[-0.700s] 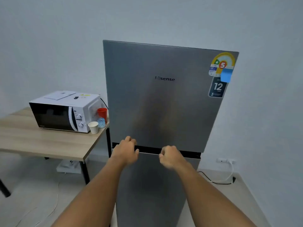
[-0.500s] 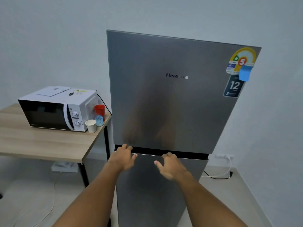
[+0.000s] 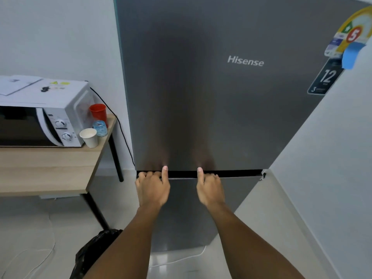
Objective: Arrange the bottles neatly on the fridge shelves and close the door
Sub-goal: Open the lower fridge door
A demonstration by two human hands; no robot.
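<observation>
A tall grey two-door fridge (image 3: 211, 97) fills the middle of the view, both doors closed. My left hand (image 3: 152, 188) and my right hand (image 3: 210, 188) are side by side at the dark gap (image 3: 241, 173) between the upper and lower doors. The fingers of both hands curl into that gap under the upper door's bottom edge, and both thumbs press up against the door's front. No bottles are visible; the fridge's inside is hidden.
A wooden table (image 3: 50, 170) stands left of the fridge with a white microwave (image 3: 40, 113), a red cup (image 3: 98, 113), a white paper cup (image 3: 89, 136) and a small water cup (image 3: 100, 128). A black bag (image 3: 94, 250) lies on the floor at lower left. A white wall (image 3: 332, 178) runs close on the right.
I have come closer to the fridge. Both hands went from hovering at the gap to hooking their fingers under the upper door's bottom edge, thumbs on its front.
</observation>
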